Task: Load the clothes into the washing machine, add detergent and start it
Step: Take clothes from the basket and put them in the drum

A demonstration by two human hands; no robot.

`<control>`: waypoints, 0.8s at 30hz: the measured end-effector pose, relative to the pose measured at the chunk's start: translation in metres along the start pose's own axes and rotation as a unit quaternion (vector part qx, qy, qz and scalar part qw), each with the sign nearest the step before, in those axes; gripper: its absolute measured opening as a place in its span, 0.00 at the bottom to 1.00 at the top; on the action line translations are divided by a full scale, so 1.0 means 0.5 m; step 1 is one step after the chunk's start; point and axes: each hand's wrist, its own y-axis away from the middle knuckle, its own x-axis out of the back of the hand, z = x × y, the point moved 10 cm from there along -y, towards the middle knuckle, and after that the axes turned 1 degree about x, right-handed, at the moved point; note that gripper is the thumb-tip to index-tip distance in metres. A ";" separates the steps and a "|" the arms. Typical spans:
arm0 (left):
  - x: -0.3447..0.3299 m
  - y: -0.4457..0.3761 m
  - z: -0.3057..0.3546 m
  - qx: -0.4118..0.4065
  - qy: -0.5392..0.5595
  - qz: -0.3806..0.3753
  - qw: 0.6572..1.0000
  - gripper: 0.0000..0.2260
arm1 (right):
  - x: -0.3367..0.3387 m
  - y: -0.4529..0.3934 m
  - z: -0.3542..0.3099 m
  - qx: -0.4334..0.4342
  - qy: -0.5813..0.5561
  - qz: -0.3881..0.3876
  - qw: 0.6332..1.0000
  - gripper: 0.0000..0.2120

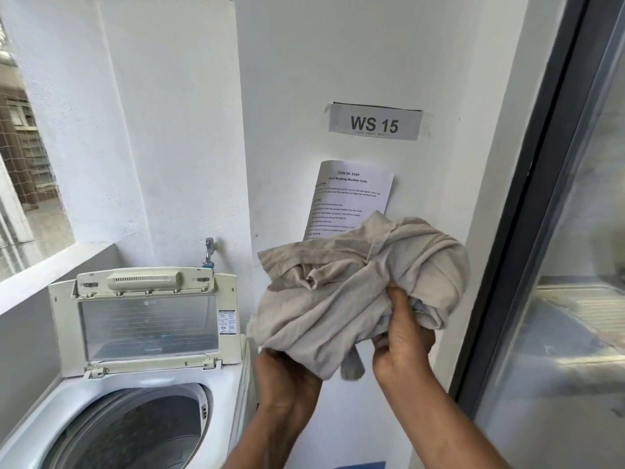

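Note:
A bunched beige garment (355, 282) hangs in the air right of the washing machine, held by both hands. My left hand (287, 377) grips its lower left edge from below. My right hand (404, 336) pinches its lower right folds, thumb up against the cloth. The white top-loading washing machine (223, 377) stands at the lower left with its lid (148, 319) folded upright. Its drum (135, 431) is exposed and looks dark; I cannot tell what lies inside.
A water tap (209, 250) sticks out of the wall behind the machine. A "WS 15" label (373, 123) and a printed task sheet (351, 194) are stuck to the white wall. A dark-framed glass door (527, 214) stands at right, a ledge (50, 269) at left.

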 end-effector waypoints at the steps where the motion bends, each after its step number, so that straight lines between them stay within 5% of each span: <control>1: -0.004 -0.005 0.010 -0.012 0.039 -0.018 0.999 0.28 | 0.002 0.007 0.012 -0.010 -0.002 -0.004 1.000 0.15; 6: -0.038 0.005 0.035 -0.054 0.025 -0.087 0.994 0.48 | 0.004 0.015 0.037 -0.031 -0.024 -0.027 0.999 0.12; 8: -0.042 0.010 0.027 -0.063 0.005 -0.059 0.996 0.54 | -0.004 0.026 0.051 -0.043 -0.017 -0.058 0.997 0.12; 10: -0.033 -0.008 0.018 -0.050 -0.057 0.009 0.997 0.48 | -0.010 0.046 0.068 -0.059 0.007 -0.101 0.993 0.14; 13: 0.014 -0.039 0.058 -0.075 -0.108 0.042 0.990 0.11 | -0.005 0.061 0.075 -0.070 0.075 -0.175 0.979 0.21; 15: 0.037 -0.062 0.084 -0.089 -0.088 0.032 0.992 0.15 | 0.008 0.060 0.066 -0.076 0.128 -0.213 0.966 0.31; 17: 0.030 -0.048 0.110 -0.086 -0.051 -0.012 0.995 0.08 | 0.021 0.052 0.055 -0.099 0.143 -0.247 0.953 0.43; 21: 0.063 -0.038 0.151 -0.106 -0.070 -0.036 0.991 0.38 | 0.018 0.027 0.025 -0.128 0.050 -0.317 0.938 0.49; 24: 0.116 -0.030 0.164 -0.083 -0.112 -0.017 0.990 0.27 | 0.004 0.023 0.049 -0.150 0.075 -0.352 0.921 0.47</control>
